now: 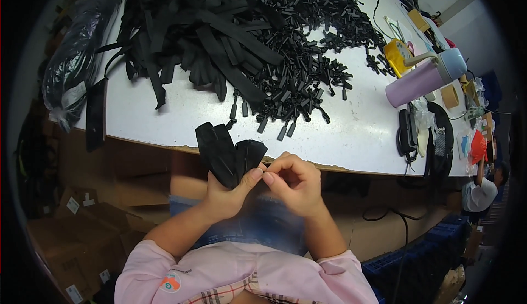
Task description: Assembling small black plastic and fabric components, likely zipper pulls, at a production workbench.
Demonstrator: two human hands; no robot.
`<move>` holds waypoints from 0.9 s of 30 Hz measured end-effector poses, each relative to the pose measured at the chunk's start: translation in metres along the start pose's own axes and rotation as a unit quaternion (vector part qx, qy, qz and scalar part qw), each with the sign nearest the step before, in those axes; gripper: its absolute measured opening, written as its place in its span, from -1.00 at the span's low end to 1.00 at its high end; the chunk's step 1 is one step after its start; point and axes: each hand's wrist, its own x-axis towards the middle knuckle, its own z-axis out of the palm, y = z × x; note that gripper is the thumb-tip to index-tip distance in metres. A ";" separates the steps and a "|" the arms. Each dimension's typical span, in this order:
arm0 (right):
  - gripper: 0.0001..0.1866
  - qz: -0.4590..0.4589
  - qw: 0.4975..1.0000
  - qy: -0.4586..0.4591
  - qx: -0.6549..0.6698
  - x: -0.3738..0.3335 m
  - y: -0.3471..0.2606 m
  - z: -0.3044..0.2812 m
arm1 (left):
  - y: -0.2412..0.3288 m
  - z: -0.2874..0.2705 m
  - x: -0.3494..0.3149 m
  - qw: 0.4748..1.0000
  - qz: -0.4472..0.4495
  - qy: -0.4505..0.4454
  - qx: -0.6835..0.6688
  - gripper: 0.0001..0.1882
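Note:
My left hand (228,197) is closed around a folded black fabric strip (215,149), whose two ends stick up and fan apart above the thumb. Close beside it, my right hand (299,186) pinches thumb and forefinger together against the left thumb and finger. Whatever lies in that pinch is too small to make out. Both hands are over my lap, just in front of the table's near edge. Beyond them on the white table (181,120) spreads a heap of small black zipper pulls (296,79). A tangled pile of black fabric strips (219,35) lies to its left.
A black plastic-wrapped bundle (82,57) lies at the table's left end. On the right are a lilac bottle (414,84), a yellow packet (396,57) and a small black pouch (406,131). Cardboard boxes (82,243) stand lower left. Another person (483,194) is at far right.

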 end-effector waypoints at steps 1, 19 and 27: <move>-0.90 0.000 1.000 -0.001 0.000 0.000 -0.002 -0.001 | 0.000 -0.001 -0.001 1.000 0.016 0.000 0.006 -0.86; -0.91 -0.068 0.997 0.018 0.040 -0.004 -0.008 -0.001 | 0.011 -0.011 0.009 0.982 -0.139 -0.087 -0.092 -0.66; -0.93 0.059 0.992 0.002 0.109 -0.010 -0.004 0.001 | 0.006 -0.001 0.001 0.999 -0.031 -0.040 0.009 -0.85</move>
